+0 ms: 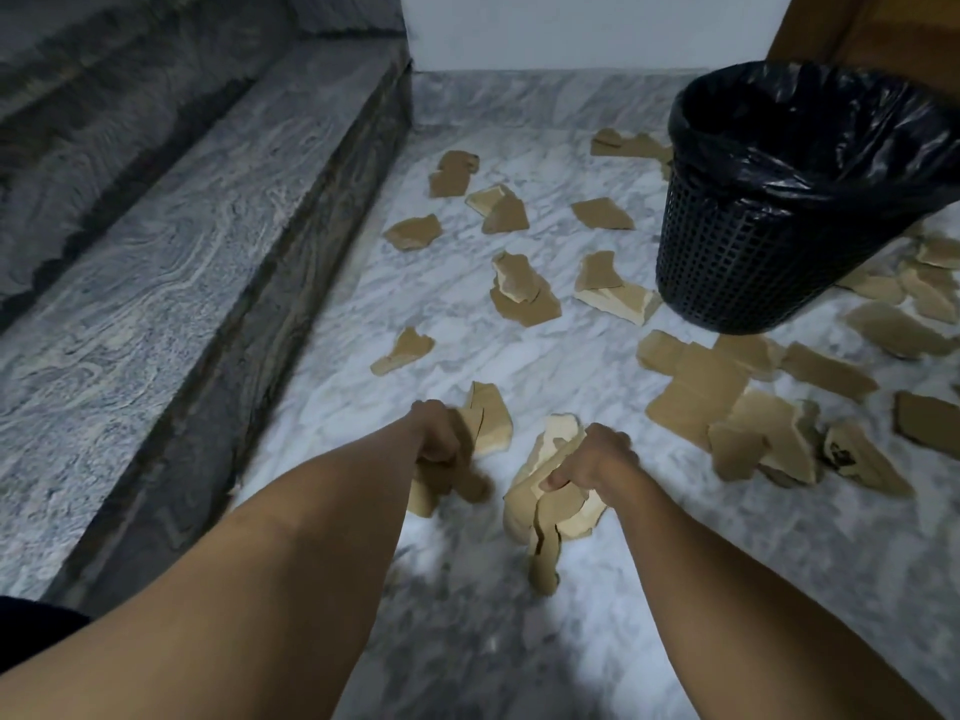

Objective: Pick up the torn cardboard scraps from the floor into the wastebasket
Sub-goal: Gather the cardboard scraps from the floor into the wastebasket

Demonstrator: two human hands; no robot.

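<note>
Marble floor (519,330) is strewn with scraps (696,392); the basket (769,241) stands ahead and to the right. A bundle (550,506) is clamped in the nearer right hand (592,459), fewer pieces (488,423) in the left hand (441,433).

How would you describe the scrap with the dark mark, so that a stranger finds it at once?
Start at the black wastebasket on the right and come toward the camera, past the big pile of scraps. The scrap lies at that pile's right edge, on the floor. It alone bears a dark printed mark; its neighbours are plain.
</note>
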